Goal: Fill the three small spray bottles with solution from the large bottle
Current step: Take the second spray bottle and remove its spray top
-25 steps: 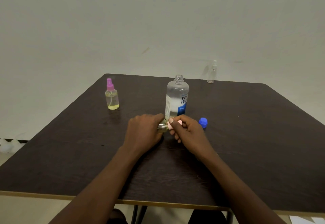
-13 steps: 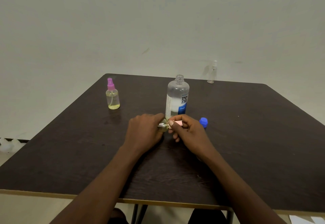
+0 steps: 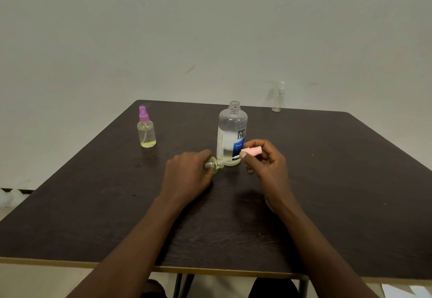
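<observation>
Clearly, the task sits in its middle stretch. At the centre of the frame the left hand point(image 3: 187, 173) grips a small clear round spray bottle point(image 3: 216, 165), tipped on its side with the open neck pointing right. Just beside it the right hand point(image 3: 268, 166) pinches that bottle's pale pink spray top point(image 3: 252, 151), off the neck, with its thin white tube point(image 3: 236, 156) reaching back toward the opening. How much liquid the held bottle contains I cannot tell, as the fingers cover most of it.

Directly behind the hands, a large clear plastic bottle with a blue-and-white label point(image 3: 232, 131) stands upright and uncapped on the dark brown table point(image 3: 327, 180), with liquid in its lower part.

Toward the upper left, a small round spray bottle with a purple top point(image 3: 146, 134) stands capped and holds yellowish liquid nearly to its shoulder, so it looks done. At the table's far edge, upper right, a slim clear spray bottle point(image 3: 278, 98) stands capped and seems empty; it likely remains to be filled.
</observation>
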